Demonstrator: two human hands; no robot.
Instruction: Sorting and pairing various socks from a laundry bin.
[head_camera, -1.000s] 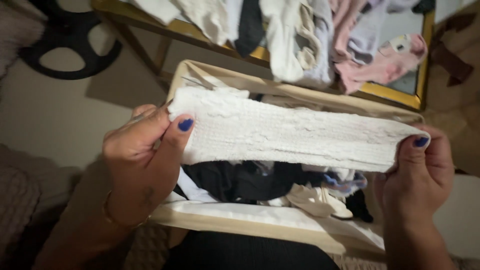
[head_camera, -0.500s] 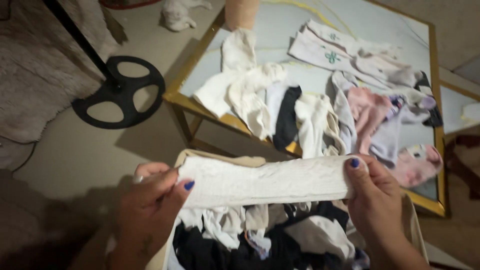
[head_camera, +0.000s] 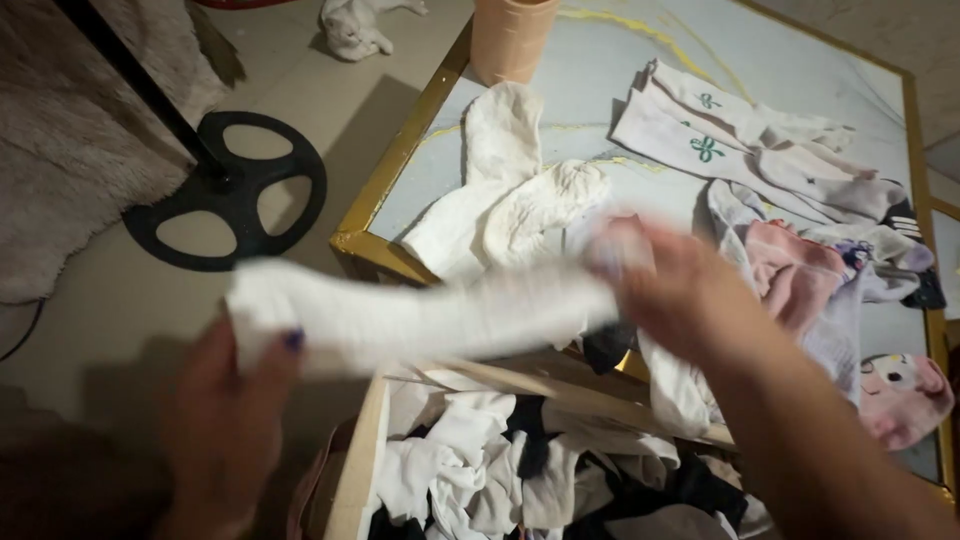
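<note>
Both hands gripped one white sock, stretched level between them: left hand pinching its left end, right hand, blurred, clasping its right end, above the fabric bin, near the gold-framed table holding laid-out socks.

You are in a home, in a lived-in room where laundry gets sorted. A low gold-framed bench with a pale glass top carries loose socks and a pink child's garment. Below you, a beige fabric bin is crammed with mixed white and dark socks. The floor is plain and pale, with a shaggy rug and a round black stand base on it.
</note>
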